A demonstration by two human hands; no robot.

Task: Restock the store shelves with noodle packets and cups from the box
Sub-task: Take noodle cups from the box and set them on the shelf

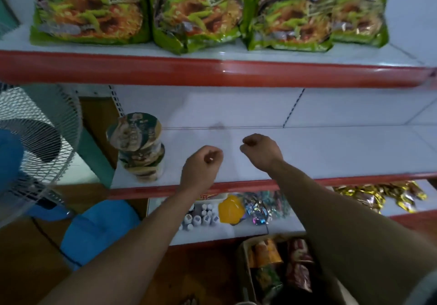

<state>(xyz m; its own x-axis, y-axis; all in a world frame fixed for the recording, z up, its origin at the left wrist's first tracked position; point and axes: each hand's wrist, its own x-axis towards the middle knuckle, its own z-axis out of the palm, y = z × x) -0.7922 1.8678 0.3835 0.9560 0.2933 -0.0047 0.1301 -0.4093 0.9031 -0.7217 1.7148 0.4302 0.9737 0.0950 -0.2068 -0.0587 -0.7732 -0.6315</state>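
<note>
- Over the middle shelf [331,153], both hands hang above its bare white surface, side by side and apart from each other.
- Left hand [203,163]: fingers curled into a loose fist, nothing in it.
- Right hand [260,151]: also loosely clenched and empty, just right of the left hand.
- Noodle cups [138,146]: stack standing at the left end of the middle shelf, left of the left hand, not touching it; stack leans a bit.
- Green noodle packets [189,14]: row standing on the shelf above the middle shelf.
- Box [279,267]: on the floor below the middle shelf, under the right forearm, packets inside.
- Small bottles [201,217], a yellow lid [230,210] and foil packs [376,196]: one level below the middle shelf.
- White fan [30,144]: left of the middle shelf.
</note>
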